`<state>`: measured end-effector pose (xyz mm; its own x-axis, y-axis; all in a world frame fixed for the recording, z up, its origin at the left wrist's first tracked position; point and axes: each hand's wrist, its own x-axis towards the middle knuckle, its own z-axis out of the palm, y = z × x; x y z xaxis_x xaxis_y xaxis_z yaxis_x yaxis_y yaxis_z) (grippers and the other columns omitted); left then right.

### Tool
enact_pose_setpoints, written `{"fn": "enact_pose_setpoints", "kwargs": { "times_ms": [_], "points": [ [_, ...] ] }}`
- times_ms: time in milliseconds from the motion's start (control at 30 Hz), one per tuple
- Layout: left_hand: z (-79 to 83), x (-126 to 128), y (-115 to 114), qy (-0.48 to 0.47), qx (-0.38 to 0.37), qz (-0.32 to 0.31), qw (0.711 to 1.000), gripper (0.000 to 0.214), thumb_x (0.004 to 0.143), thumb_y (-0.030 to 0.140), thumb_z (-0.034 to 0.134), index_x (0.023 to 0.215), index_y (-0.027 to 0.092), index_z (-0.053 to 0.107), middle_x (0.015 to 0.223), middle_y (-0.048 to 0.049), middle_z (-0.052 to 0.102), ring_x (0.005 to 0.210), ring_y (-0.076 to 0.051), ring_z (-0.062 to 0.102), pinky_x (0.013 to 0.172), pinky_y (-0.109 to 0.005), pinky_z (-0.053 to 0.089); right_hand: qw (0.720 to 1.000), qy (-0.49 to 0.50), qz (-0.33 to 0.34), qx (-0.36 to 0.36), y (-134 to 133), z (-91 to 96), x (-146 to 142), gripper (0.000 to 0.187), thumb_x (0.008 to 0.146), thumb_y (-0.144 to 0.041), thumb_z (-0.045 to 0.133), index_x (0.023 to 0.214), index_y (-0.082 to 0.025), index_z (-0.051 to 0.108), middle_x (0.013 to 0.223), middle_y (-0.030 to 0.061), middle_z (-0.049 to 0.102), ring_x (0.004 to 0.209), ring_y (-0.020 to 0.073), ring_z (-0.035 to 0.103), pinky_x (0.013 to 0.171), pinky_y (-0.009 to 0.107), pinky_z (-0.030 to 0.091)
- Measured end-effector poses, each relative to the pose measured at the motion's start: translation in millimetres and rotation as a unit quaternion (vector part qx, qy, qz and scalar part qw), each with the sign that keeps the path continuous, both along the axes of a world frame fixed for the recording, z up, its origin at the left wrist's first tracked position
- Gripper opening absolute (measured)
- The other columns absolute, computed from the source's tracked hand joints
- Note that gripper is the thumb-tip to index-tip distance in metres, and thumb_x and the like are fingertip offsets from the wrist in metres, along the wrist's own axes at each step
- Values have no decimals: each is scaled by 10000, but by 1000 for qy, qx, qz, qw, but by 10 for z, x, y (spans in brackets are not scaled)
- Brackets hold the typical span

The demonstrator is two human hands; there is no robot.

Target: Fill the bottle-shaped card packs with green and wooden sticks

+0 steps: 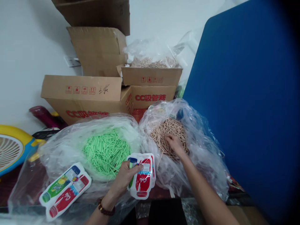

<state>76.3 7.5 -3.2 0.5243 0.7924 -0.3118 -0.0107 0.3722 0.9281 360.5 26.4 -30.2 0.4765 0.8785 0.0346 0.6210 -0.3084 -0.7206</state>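
Observation:
My left hand (127,178) is closed around a small stack of bottle-shaped cola packets (142,179), thumb on top, held low in front of the plastic bags. My right hand (173,143) reaches into the pile of thin brown candy straws (161,132), its fingers pinched together on them; how many they grip is hidden. Those brown straws lie in an opened clear plastic bag (199,137). To the left, bright green candy straws (105,153) fill another opened clear bag (63,140). A further pair-of-bottles packet (65,190) rests on that bag's plastic at the front left.
Behind the bags stand a carton (86,103) and an open carton (152,93) holding more bagged straws (152,62). A large blue panel (243,93) borders the right. At left are a yellow and blue fan (14,150) and a dark red bottle-like object (41,114).

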Motion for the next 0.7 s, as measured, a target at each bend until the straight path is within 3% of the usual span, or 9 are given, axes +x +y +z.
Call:
{"fn": "enact_pose_setpoints", "kwargs": {
  "times_ms": [200, 433, 567, 700],
  "points": [
    [-25, -80, 8, -23, -31, 21, 999, 228, 694, 339, 762, 746, 123, 711, 652, -54, 724, 551, -173, 646, 578, -256, 500, 989, -127, -48, -62, 321, -21, 29, 287, 860, -263, 453, 991, -163, 689, 1043, 132, 682, 998, 240, 603, 842, 314, 411],
    [-58, -139, 24, -41, -59, 41, 997, 202, 717, 327, 752, 750, 135, 701, 669, -52, 736, 559, -170, 659, 596, -263, 519, 968, -196, -19, -157, 635, 45, -26, 280, 843, -226, 543, 1038, -89, 688, 1190, 220, 595, 1127, 322, 549, 927, 400, 401],
    [-49, -124, 36, -48, -55, 51, 996, 197, 714, 314, 758, 745, 129, 698, 679, -55, 739, 567, -160, 656, 580, -241, 509, 964, -182, -6, -195, 732, 36, -18, 294, 893, -300, 563, 1121, -122, 613, 1203, 140, 585, 1103, 262, 561, 933, 454, 443],
    [-14, -201, 44, -45, -52, 52, 996, 239, 712, 336, 759, 789, 115, 707, 686, -78, 742, 587, -185, 671, 583, -259, 516, 974, -125, 12, -191, 660, 31, 113, 314, 905, -342, 560, 1167, -168, 559, 1182, 81, 583, 1001, 201, 598, 850, 414, 512]
  ]
}}
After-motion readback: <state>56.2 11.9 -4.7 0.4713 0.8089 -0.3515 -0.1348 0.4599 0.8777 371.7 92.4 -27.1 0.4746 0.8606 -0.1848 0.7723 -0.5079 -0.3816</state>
